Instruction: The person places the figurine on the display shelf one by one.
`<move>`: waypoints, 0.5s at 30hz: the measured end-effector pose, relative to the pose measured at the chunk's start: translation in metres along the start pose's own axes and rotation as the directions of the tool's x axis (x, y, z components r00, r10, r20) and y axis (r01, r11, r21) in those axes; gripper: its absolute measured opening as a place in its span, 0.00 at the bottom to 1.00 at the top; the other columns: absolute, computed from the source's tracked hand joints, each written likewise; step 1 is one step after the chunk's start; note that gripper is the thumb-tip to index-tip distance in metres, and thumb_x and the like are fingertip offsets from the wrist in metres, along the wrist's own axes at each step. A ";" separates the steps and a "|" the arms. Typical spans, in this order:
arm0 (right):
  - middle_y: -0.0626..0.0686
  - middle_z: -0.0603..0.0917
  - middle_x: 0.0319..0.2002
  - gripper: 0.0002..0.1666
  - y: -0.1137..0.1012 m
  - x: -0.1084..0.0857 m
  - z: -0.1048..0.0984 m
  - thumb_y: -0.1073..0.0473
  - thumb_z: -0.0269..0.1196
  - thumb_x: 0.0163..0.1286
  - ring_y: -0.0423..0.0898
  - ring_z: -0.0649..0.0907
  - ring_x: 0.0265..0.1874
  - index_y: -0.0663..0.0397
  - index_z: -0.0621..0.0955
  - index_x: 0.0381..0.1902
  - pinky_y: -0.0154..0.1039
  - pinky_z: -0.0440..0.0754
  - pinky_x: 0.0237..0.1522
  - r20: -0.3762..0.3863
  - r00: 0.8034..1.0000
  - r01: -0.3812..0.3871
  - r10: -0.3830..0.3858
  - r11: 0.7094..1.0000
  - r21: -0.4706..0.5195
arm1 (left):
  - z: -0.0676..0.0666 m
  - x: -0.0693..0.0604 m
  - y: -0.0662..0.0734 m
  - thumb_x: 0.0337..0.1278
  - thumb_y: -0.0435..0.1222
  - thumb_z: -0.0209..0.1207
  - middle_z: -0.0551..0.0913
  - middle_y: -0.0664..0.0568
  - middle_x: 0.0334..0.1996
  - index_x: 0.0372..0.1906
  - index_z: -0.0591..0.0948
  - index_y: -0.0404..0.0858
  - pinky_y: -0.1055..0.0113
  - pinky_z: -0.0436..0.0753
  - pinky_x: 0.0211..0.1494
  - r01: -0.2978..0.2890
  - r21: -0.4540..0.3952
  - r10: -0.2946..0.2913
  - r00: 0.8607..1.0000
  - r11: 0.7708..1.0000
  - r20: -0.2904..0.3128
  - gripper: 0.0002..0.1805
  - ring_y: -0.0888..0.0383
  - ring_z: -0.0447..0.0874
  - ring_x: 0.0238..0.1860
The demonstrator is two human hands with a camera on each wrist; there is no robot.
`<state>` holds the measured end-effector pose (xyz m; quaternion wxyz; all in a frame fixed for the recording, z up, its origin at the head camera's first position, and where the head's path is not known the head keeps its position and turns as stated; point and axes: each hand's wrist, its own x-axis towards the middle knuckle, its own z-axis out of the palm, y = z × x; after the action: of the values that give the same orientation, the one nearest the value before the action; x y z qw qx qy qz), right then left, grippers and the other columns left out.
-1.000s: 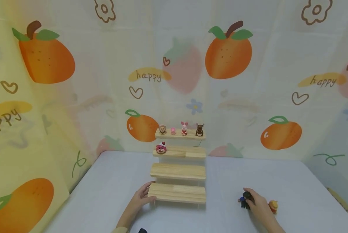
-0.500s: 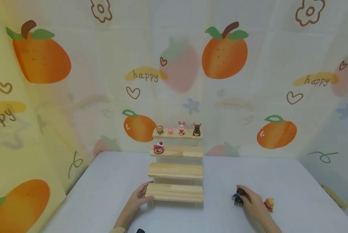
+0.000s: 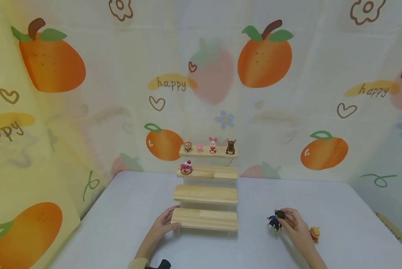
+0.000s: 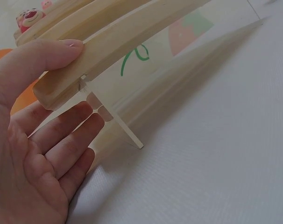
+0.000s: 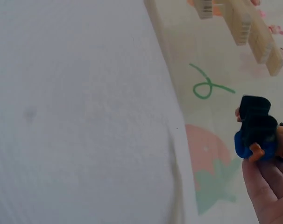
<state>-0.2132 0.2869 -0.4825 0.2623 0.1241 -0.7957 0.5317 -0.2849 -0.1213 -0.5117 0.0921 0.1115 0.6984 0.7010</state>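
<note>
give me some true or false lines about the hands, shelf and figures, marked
The left hand grips an end of the lowest board. True.
The right hand holds the yellow-and-red figure. False: it holds the dark-haired figure in blue.
Four figures stand on the top board. True.
The pink bear sits at the right end of the second-highest board. False: it sits at the left end.
The yellow-and-red figure is on the table. True.

The left hand point(image 3: 162, 224) grips between thumb point(image 4: 48, 52) and fingers point(image 4: 69, 144); the right hand point(image 3: 295, 225) pinches.
</note>
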 end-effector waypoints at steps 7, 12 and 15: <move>0.41 0.80 0.39 0.16 0.007 0.002 -0.002 0.85 0.53 0.53 0.33 0.79 0.40 0.82 0.68 0.42 0.25 0.74 0.41 -0.033 0.998 0.066 -0.061 0.983 0.169 | -0.001 0.000 -0.001 0.44 0.34 0.65 0.71 0.36 0.53 0.62 0.62 0.29 0.60 0.71 0.53 0.006 0.033 -0.006 1.000 0.999 -0.013 0.38 0.49 0.73 0.50; 0.44 0.81 0.39 0.16 0.005 0.003 -0.004 0.84 0.53 0.55 0.34 0.79 0.39 0.83 0.68 0.44 0.27 0.75 0.40 -0.042 0.999 0.038 -0.030 0.979 0.201 | -0.003 0.000 -0.002 0.45 0.33 0.65 0.71 0.36 0.53 0.62 0.62 0.29 0.61 0.72 0.52 -0.001 0.044 0.002 1.000 0.999 -0.021 0.37 0.49 0.73 0.50; 0.43 0.81 0.39 0.16 0.003 0.001 -0.007 0.82 0.53 0.57 0.34 0.79 0.39 0.82 0.69 0.46 0.27 0.75 0.39 -0.049 0.999 -0.002 0.011 0.983 0.184 | -0.001 0.000 -0.002 0.46 0.32 0.64 0.71 0.36 0.54 0.62 0.61 0.28 0.62 0.72 0.52 -0.003 0.028 0.003 1.000 1.000 -0.005 0.37 0.49 0.73 0.50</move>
<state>-0.2133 0.2950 -0.4824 0.2676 0.1320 -0.7368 0.6067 -0.2850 -0.1227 -0.5140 0.0876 0.1118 0.7081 0.6917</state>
